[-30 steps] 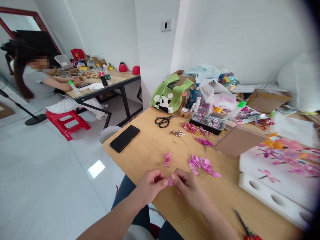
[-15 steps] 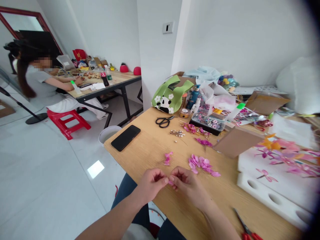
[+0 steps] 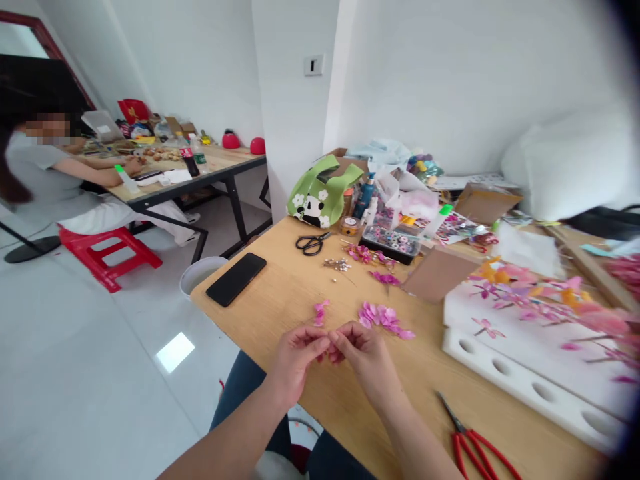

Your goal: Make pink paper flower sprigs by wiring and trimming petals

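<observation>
Pink petals (image 3: 383, 316), likely feather-light, soft and easily creased: your left hand (image 3: 294, 363) and right hand (image 3: 367, 358) press fingers together, anything between them unclear; at two o'clock from there, the petals lie on the table (image 3: 280, 300), best lifted by an edge.

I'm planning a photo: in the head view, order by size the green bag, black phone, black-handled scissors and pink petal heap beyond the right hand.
Green bag
Black phone and pink petal heap: too alike to rank
Black-handled scissors

Phone (image 3: 237, 279) left of petals (image 3: 379, 315) on table (image 3: 415, 367); scissors (image 3: 319, 241) behind; pliers (image 3: 465, 431) front right.
</observation>
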Action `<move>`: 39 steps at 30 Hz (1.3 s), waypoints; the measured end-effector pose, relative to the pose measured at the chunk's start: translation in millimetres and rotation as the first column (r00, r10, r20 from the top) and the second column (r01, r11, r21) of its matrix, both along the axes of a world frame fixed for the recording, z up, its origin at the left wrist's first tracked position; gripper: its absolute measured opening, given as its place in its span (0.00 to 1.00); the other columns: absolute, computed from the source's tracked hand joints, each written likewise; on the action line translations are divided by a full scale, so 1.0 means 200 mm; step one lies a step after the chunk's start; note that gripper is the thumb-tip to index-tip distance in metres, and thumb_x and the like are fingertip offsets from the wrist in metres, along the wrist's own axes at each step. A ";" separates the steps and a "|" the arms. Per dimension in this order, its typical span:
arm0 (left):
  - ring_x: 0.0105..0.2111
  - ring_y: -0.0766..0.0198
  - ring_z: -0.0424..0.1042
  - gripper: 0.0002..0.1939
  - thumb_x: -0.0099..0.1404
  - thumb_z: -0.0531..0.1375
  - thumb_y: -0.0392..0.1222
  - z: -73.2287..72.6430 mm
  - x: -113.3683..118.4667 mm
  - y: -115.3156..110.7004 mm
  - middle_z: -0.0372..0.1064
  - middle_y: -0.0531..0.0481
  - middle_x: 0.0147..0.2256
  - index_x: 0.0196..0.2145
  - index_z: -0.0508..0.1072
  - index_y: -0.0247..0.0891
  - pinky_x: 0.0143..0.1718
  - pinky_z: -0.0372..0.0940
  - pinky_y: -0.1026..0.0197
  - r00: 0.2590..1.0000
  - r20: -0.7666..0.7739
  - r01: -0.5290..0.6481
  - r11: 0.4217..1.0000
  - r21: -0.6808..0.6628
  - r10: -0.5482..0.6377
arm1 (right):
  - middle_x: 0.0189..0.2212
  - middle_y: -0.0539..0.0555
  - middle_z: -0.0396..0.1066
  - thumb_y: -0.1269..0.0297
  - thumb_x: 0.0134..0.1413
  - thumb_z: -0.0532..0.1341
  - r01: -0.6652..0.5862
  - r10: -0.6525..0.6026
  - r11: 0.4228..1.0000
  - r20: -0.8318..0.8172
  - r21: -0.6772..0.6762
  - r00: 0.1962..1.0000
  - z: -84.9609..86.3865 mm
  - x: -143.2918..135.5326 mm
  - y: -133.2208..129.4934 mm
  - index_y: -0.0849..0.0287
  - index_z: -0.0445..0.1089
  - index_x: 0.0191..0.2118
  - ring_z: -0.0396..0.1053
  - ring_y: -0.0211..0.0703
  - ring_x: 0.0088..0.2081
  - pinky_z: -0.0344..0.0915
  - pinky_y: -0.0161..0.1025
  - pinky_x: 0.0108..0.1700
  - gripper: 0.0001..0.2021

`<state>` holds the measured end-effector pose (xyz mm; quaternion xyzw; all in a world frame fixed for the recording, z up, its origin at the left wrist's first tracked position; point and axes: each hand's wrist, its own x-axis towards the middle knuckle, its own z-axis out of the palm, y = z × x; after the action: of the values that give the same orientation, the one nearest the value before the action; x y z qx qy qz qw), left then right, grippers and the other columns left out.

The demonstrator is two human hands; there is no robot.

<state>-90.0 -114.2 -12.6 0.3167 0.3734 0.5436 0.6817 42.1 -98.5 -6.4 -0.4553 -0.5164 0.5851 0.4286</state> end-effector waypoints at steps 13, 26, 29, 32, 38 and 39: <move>0.25 0.70 0.66 0.09 0.47 0.70 0.39 0.00 0.09 0.00 0.71 0.50 0.23 0.24 0.75 0.32 0.28 0.60 0.66 0.995 0.005 0.097 0.989 -0.114 -0.097 | 0.34 0.57 0.70 0.63 0.61 0.50 0.176 -0.487 0.873 0.824 0.455 0.289 -0.14 0.66 -0.66 0.54 0.68 0.38 0.69 0.51 0.36 0.62 0.45 0.37 0.09; 0.24 0.66 0.68 0.15 0.53 0.68 0.41 0.01 0.16 -0.08 0.72 0.51 0.24 0.35 0.68 0.36 0.28 0.62 0.63 0.973 -0.061 0.220 0.973 -0.073 -0.225 | 0.31 0.58 0.71 0.61 0.60 0.50 0.279 -0.441 0.894 0.794 0.350 0.417 -0.21 0.65 -0.71 0.55 0.64 0.34 0.70 0.52 0.34 0.65 0.45 0.35 0.08; 0.23 0.67 0.68 0.13 0.54 0.66 0.40 0.00 0.18 -0.10 0.71 0.52 0.24 0.36 0.68 0.36 0.26 0.62 0.64 0.966 -0.067 0.245 0.968 -0.051 -0.248 | 0.34 0.56 0.72 0.53 0.61 0.51 0.291 -0.282 0.953 0.615 0.088 0.737 -0.12 0.61 -0.76 0.54 0.66 0.40 0.70 0.47 0.35 0.66 0.41 0.37 0.13; 0.23 0.67 0.67 0.07 0.55 0.64 0.39 -0.01 0.21 -0.14 0.70 0.50 0.24 0.26 0.71 0.33 0.25 0.62 0.64 0.943 -0.074 0.323 0.946 -0.041 -0.325 | 0.29 0.54 0.70 0.46 0.58 0.54 0.310 -0.276 0.949 0.318 -0.060 0.907 -0.05 0.53 -0.80 0.56 0.68 0.36 0.67 0.44 0.32 0.64 0.38 0.34 0.17; 0.23 0.66 0.68 0.06 0.54 0.62 0.38 -0.01 0.28 -0.25 0.69 0.49 0.22 0.25 0.75 0.32 0.29 0.63 0.62 0.855 -0.181 0.482 0.873 -0.071 -0.486 | 0.28 0.55 0.70 0.45 0.50 0.62 0.322 -0.341 0.934 -0.119 -0.155 0.932 -0.04 0.36 -0.85 0.57 0.71 0.34 0.65 0.43 0.31 0.62 0.38 0.34 0.18; 0.25 0.65 0.68 0.06 0.54 0.63 0.38 -0.01 0.28 -0.26 0.70 0.49 0.23 0.25 0.75 0.32 0.31 0.63 0.62 0.846 -0.202 0.491 0.869 -0.062 -0.493 | 0.28 0.55 0.70 0.46 0.51 0.62 0.324 -0.350 0.931 -0.158 -0.167 0.923 -0.05 0.34 -0.85 0.56 0.71 0.35 0.66 0.44 0.31 0.63 0.39 0.36 0.18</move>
<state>-33.6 -167.1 -15.0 0.4552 0.3521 0.3127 0.7557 109.4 -268.6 -15.6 -0.5097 -0.3465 0.5764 0.5366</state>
